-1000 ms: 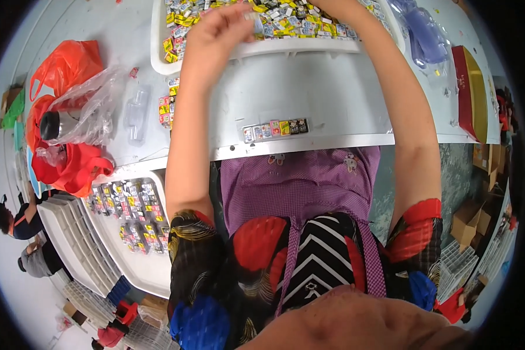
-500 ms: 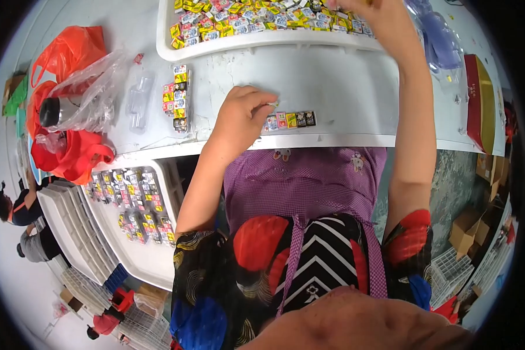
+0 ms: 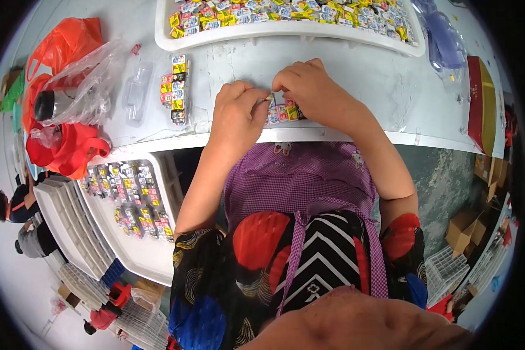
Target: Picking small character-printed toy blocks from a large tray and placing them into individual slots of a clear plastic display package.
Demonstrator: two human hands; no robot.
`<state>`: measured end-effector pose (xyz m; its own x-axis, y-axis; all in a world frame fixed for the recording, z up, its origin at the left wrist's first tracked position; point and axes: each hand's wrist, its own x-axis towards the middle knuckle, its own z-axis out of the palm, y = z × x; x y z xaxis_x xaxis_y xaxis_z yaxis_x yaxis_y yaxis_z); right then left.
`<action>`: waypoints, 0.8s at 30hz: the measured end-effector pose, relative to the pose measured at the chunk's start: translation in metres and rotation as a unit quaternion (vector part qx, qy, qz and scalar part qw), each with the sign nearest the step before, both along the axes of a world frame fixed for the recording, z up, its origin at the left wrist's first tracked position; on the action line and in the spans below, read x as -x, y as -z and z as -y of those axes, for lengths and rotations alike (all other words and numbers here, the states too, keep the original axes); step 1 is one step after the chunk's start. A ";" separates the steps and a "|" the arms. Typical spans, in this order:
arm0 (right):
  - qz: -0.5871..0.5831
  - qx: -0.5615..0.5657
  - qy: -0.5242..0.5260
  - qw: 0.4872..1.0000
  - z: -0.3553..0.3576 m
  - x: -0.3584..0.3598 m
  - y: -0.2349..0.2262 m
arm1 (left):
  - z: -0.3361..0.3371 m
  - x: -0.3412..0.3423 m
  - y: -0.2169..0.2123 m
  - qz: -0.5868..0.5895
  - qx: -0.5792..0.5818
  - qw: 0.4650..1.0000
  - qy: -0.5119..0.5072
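Observation:
A short row of small, brightly printed boxes (image 3: 283, 114) lies near the front edge of the table, in pink, yellow, white and black. At its left end my left hand (image 3: 234, 112) is closed in a pinch, thumb against fingers. From the right, my right hand (image 3: 312, 90) bends over the row with its fingertips together and covers the right end. What sits between the fingers of either hand is mostly hidden. Farther left stands a filled clear pack (image 3: 178, 90) of the same boxes, beside an unfilled clear plastic shell (image 3: 137, 96).
A white tray (image 3: 297, 30) heaped with loose boxes spans the table's far side. Red bags (image 3: 70, 49) and a black-capped bottle (image 3: 45, 107) lie at left. Clear bluish plastic (image 3: 446, 41) and a red-gold carton (image 3: 481, 105) lie right. Below left, another tray (image 3: 134, 256) holds filled packs.
My right hand has come down from the loose boxes in the far tray to the row by my left hand. My left hand has stayed at the row's left end.

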<state>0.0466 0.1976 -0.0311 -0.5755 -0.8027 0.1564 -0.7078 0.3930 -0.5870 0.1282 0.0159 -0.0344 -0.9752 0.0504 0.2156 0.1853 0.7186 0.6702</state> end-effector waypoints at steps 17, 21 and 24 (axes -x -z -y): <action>0.390 0.265 0.178 0.864 -0.026 -0.014 -0.003 | -0.001 -0.008 -0.005 -0.069 0.162 0.984 0.017; 0.369 0.248 0.212 0.870 -0.027 -0.020 -0.003 | 0.003 -0.011 -0.002 -0.050 0.087 0.995 0.016; 0.369 0.246 0.237 0.864 -0.019 -0.026 -0.002 | 0.004 -0.018 -0.007 -0.066 0.080 0.993 0.049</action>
